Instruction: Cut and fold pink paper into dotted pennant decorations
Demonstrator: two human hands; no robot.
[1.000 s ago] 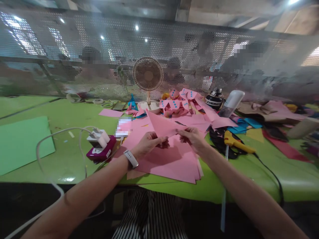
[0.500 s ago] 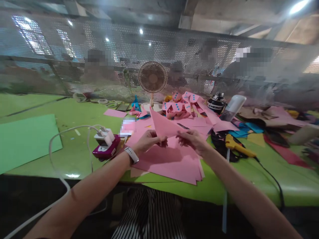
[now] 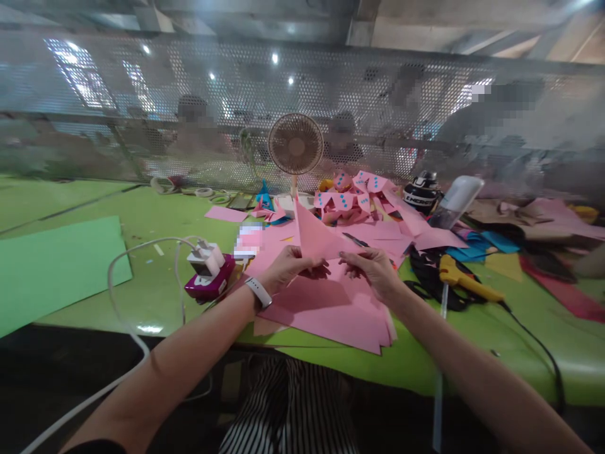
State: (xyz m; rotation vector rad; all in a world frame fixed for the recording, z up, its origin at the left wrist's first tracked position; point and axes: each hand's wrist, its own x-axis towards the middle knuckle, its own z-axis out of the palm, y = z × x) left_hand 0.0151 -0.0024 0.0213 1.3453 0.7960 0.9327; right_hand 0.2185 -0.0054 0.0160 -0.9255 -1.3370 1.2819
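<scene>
A folded piece of pink paper (image 3: pixel 317 238) stands up between my hands, with a pointed corner at its top left. My left hand (image 3: pixel 299 263), a white band on its wrist, is closed and pinches the paper's lower left edge. My right hand (image 3: pixel 373 270) is closed too, its thumb and fingertips on the paper's right corner. Below both hands lies a stack of larger pink sheets (image 3: pixel 326 318), with the shadow of the hands across it. Dark-handled scissors (image 3: pixel 354 240) lie partly hidden just behind the held paper.
A small fan (image 3: pixel 296 146) stands at the back, beside pink cutouts with blue dots (image 3: pixel 341 200). On the left are a plug adapter (image 3: pixel 207 260), its white cable and a green sheet (image 3: pixel 61 271). To the right lie a yellow glue gun (image 3: pixel 467 280) and a clear bottle (image 3: pixel 456 200).
The whole view has shifted slightly, so things sit further right. The pink paper has turned a little and looks narrower. Both hands keep their hold on it.
</scene>
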